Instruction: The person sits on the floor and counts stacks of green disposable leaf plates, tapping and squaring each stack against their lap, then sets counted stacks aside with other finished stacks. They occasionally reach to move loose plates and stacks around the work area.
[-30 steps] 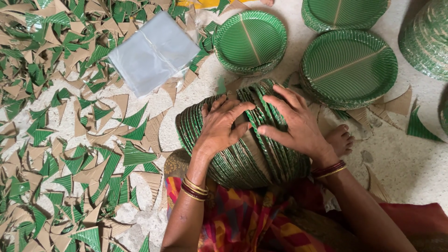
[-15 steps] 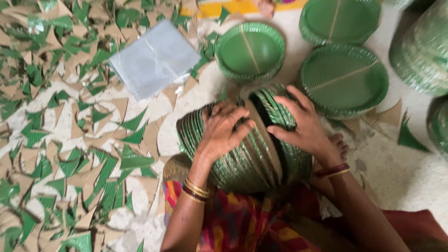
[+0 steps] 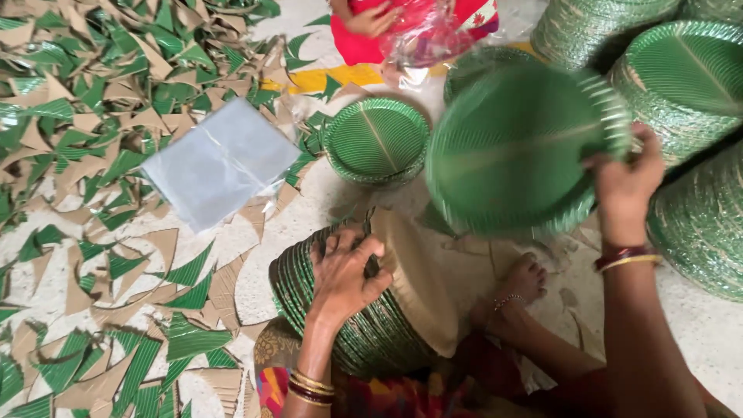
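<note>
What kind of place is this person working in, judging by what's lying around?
Probably a small floor-level workshop making paper plates. Green ribbed plates stand in stacks, green-and-brown offcuts litter the floor, and the left hand steadies a plate bundle while the right hand lifts more plates.
</note>
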